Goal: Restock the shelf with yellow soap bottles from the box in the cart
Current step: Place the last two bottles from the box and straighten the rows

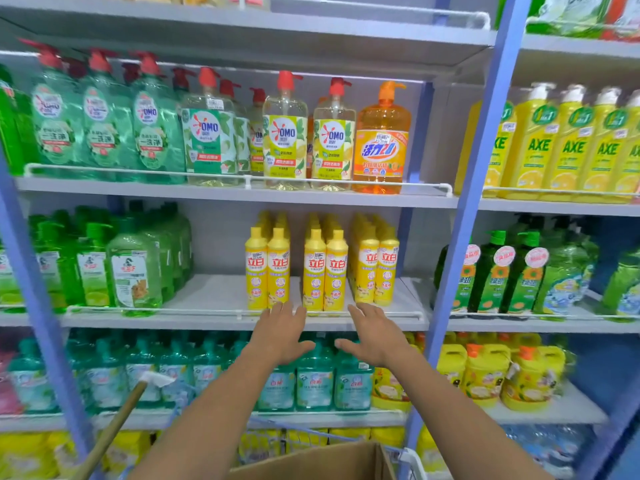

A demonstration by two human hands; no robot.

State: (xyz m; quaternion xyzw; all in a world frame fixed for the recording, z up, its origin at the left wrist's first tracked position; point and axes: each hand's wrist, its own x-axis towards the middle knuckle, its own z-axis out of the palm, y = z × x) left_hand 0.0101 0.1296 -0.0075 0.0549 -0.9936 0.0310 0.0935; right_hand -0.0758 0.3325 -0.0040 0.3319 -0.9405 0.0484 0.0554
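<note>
The yellow soap bottles (320,268) stand upright on the middle shelf (214,292), long axis vertical, caps up and red-lettered labels facing outward. They form three double rows that run back toward the rear wall; the bottles behind the front ones are mostly hidden, only their caps show. To the left of them a bare part of the shelf lies open, then green bottles (135,268).

Both hands are in front of the shelf rail (194,310), palms away from the camera. The left hand (280,332) is spread wide and holds nothing; its fingertips overlap the feet of the front bottles. The right hand (372,336) is also wide and holds nothing.

At the bottom edge the cardboard box (329,460) is cut off, so its inside is not visible. Of the cart (410,460) only a bit of white frame appears. A wooden handle (114,427) leans at the lower left, its top blurred.
</note>
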